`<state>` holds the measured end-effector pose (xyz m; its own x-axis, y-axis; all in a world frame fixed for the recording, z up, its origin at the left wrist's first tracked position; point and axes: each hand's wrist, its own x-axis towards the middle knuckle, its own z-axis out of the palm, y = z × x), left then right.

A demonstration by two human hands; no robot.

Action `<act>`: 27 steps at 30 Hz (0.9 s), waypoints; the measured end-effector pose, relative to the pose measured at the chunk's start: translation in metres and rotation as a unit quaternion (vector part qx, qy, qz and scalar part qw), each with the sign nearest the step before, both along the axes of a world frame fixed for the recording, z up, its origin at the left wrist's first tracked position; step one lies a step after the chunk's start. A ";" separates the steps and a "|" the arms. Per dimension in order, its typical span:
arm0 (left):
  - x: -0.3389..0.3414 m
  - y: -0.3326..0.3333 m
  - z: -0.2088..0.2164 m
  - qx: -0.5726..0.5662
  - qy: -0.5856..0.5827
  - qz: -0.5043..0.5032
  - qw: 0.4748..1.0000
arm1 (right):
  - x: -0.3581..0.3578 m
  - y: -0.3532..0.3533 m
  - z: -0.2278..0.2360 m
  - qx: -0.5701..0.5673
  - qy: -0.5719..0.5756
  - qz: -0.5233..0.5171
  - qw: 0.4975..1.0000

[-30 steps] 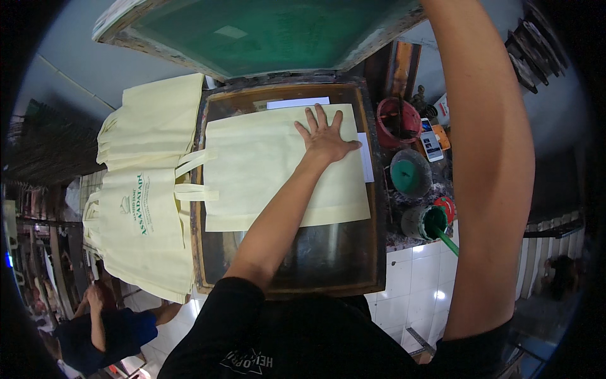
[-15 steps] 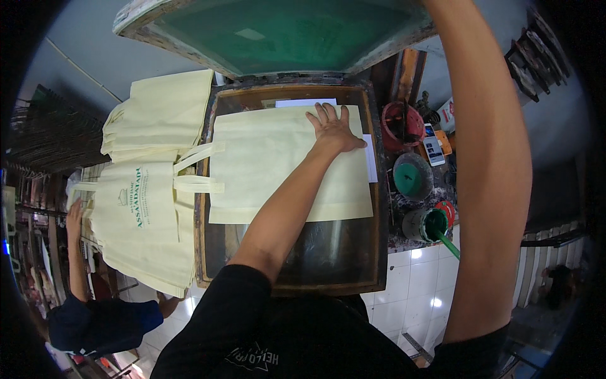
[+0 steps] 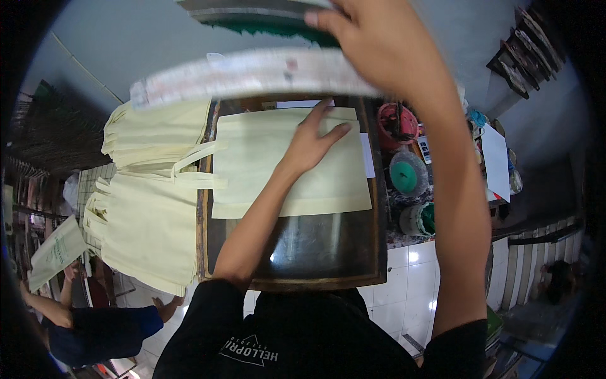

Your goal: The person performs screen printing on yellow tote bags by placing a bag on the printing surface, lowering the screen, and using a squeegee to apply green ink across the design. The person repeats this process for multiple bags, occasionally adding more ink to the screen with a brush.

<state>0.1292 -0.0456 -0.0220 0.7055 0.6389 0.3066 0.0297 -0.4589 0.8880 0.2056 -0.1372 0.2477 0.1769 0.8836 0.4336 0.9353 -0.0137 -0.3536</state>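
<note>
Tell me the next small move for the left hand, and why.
Probably draw the left hand clear of the pale bag: the bag lies flat on the board, and the screen frame is raised at the far edge, so lowering it could catch the fingers.

From here I see room to pass over the near strip of the dark tabletop [image 3: 315, 252], lower centre. The blurred screen frame [image 3: 252, 77] and right grip [image 3: 379, 50] bar the top; the left grip [image 3: 307, 141] blocks the centre, stacked bags [image 3: 148, 227] the left, paint pots [image 3: 408, 174] the right.
</note>
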 end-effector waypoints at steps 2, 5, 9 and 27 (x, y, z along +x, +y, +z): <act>-0.066 -0.038 0.027 -0.183 -0.148 -0.056 0.970 | 0.008 -0.017 -0.054 0.062 -0.077 0.008 0.995; -0.168 -0.092 0.026 -0.276 -0.226 -0.001 0.934 | -0.030 -0.053 -0.130 0.114 -0.008 0.081 0.990; -0.215 -0.137 -0.032 -0.429 -0.090 0.042 0.898 | -0.049 -0.091 -0.220 0.032 -0.014 0.105 0.994; -0.221 -0.147 -0.070 -0.514 -0.053 0.080 0.853 | -0.077 -0.116 -0.268 -0.046 -0.101 0.129 0.985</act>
<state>-0.0918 -0.1925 -0.0924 0.5875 0.6937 -0.4166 -0.0855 0.5651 0.8206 0.1290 -0.2532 -0.0198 -0.1402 0.9253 0.3524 0.9629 0.2103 -0.1691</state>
